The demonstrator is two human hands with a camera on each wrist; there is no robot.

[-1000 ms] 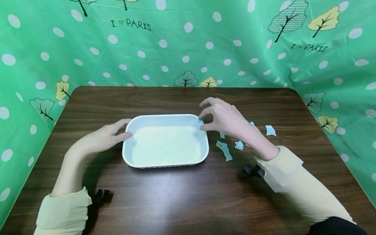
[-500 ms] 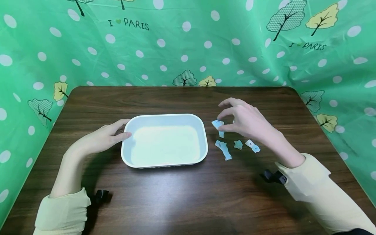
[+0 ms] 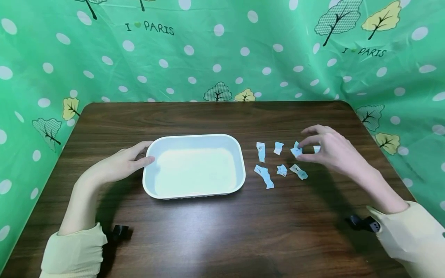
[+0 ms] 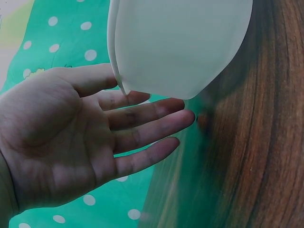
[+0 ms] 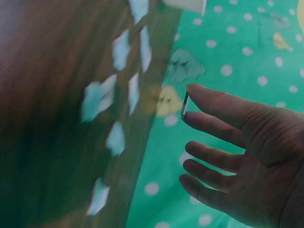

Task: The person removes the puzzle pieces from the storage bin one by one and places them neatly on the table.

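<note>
At the left end of the white plastic tray (image 3: 194,170), my left hand (image 3: 121,162) holds the rim, its thumb laid over the edge. The left wrist view shows the other fingers (image 4: 147,130) stretched out beneath the tray's end. My right hand (image 3: 333,152), over the table's right part, pinches a torn paper scrap (image 3: 296,152) between thumb and forefinger. Edge-on, that scrap (image 5: 184,105) is a thin sliver in the right wrist view. From the head, it overlaps another scrap lying beneath. The right hand's remaining fingers are loosely bent.
Several blue-white scraps lie in two rough rows right of the tray, among them a long scrap (image 3: 265,177), a small jagged one (image 3: 282,170) and one by the right hand (image 3: 316,149). A dark wood-grain table (image 3: 222,235) meets a green dotted cloth (image 3: 194,58) behind.
The right hand has carried the pinched scrap rightward from above the tray's right end, past the nearer scraps, to over the far row. The left hand has kept its place at the rim.
</note>
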